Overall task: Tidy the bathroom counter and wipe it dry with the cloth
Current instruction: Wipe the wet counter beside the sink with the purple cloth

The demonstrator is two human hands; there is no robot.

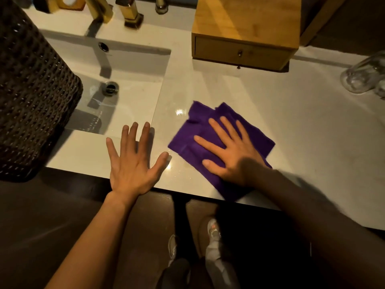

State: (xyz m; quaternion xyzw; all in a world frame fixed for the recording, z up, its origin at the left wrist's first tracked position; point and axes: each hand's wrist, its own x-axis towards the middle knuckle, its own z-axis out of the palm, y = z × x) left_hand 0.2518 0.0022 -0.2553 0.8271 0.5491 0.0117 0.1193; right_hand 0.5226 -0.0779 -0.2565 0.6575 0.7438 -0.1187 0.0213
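Note:
A purple cloth (210,119) lies spread on the pale counter (291,126) near its front edge. My right hand (227,151) presses flat on the cloth with fingers spread, palm down. My left hand (133,161) rests flat on the counter's front edge just left of the cloth, fingers apart, holding nothing. Small wet glints show on the counter between the two hands and by the cloth's far left corner.
A rectangular sink (116,97) with a drain sits left of the cloth. A dark woven basket (31,97) stands at far left. Brass taps (131,13) are behind the sink. A wooden drawer box (245,32) stands at the back; glass items (364,78) lie far right.

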